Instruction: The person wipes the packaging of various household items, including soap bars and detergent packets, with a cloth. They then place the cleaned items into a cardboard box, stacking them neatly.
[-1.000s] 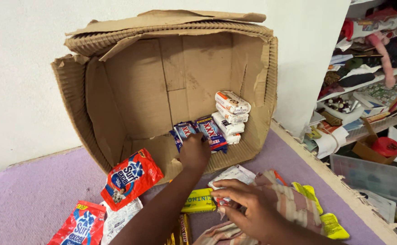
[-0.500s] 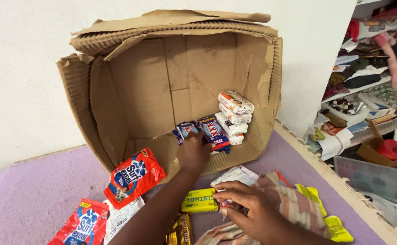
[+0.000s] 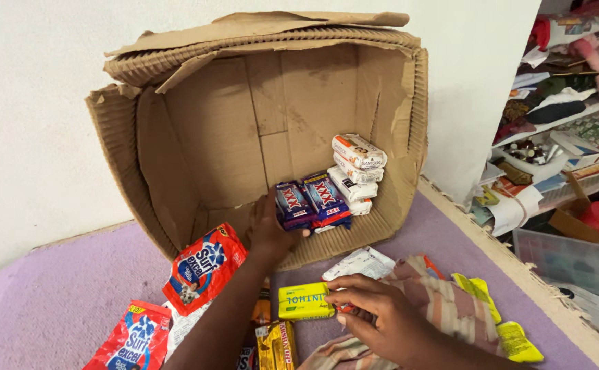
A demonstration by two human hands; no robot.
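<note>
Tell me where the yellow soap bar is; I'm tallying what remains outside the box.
The yellow soap bar lies on the purple mat in front of the cardboard box, at the right hand's fingertips, beside a white packet.

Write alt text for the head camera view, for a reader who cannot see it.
The person's left hand reaches into a torn brown cardboard box lying on its side, holding dark blue wrapped bars beside a stack of white wrapped soap bars. The right hand touches a yellow-green wrapped bar on the purple carpet, among red detergent pouches.
</note>
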